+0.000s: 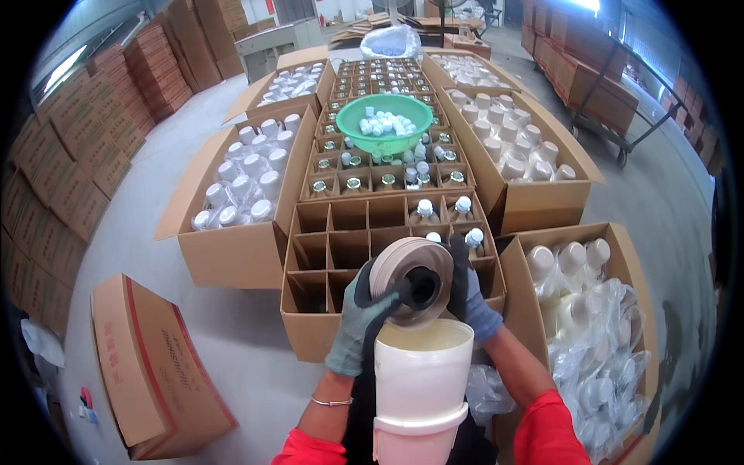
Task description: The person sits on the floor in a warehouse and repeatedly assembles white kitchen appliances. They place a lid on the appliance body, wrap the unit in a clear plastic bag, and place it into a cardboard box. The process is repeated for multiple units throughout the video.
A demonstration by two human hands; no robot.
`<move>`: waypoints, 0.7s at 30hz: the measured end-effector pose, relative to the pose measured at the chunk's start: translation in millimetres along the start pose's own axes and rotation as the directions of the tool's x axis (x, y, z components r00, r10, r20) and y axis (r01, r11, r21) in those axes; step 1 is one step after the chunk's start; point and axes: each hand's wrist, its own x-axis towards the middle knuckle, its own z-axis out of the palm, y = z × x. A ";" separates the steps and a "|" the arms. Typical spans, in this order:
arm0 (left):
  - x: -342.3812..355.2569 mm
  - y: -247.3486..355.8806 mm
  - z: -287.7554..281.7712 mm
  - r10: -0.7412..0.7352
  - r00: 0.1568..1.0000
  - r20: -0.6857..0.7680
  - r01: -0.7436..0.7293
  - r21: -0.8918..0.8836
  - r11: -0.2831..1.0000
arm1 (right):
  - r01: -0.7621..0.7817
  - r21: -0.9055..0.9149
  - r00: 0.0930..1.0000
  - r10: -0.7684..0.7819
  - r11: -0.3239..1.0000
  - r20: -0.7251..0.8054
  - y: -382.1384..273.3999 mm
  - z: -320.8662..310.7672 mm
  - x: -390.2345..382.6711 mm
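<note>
My left hand (358, 318), in a grey glove with a dark palm, grips a beige round lid (407, 257) with a black ring at its centre. My right hand (470, 298), gloved in blue-grey and black, holds the lid's other side. The lid is tilted above a tall white plastic cylinder (421, 387) with an open top, which stands upright close to my body. Just beyond is a divided carton (308, 325) with several white-capped bottles (463, 209) in its right compartments and vacant slots on its left.
Open boxes of wrapped white containers (249, 167) flank rows of bottles. A green basin (353, 124) of caps rests on them. A carton (147, 364) lies at lower left. Stacked cartons (54, 163) line the left; a loaded trolley (589, 85) stands at right.
</note>
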 end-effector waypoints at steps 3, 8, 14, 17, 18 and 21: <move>22.4 -20.6 0.0 -0.005 0.980 -0.200 -0.028 -0.164 0.986 | 0.597 -0.712 0.723 -0.632 0.369 0.278 -17.0 18.1 12.9; 24.9 -64.9 3.4 0.003 0.907 -0.422 -0.026 -0.047 0.999 | -0.001 -0.758 0.980 0.151 0.652 0.128 -8.9 -0.7 8.6; 21.3 -97.6 7.2 -0.103 0.885 -0.453 0.048 -0.131 0.990 | 0.735 -0.640 0.677 -0.284 0.223 0.679 3.8 13.5 14.3; 15.1 -102.9 -2.3 0.017 0.827 -0.562 -0.054 -0.050 0.997 | 0.189 -0.940 0.849 0.433 0.283 0.301 41.5 -11.4 51.2; 14.1 -105.6 -5.1 0.060 0.805 -0.591 -0.084 -0.014 0.996 | 0.052 -0.914 0.867 0.436 0.403 0.241 60.2 -32.8 69.2; 14.9 -114.7 -12.1 0.137 0.755 -0.642 -0.144 0.041 0.989 | 0.058 -0.967 0.967 0.226 0.249 0.116 77.0 -57.9 109.8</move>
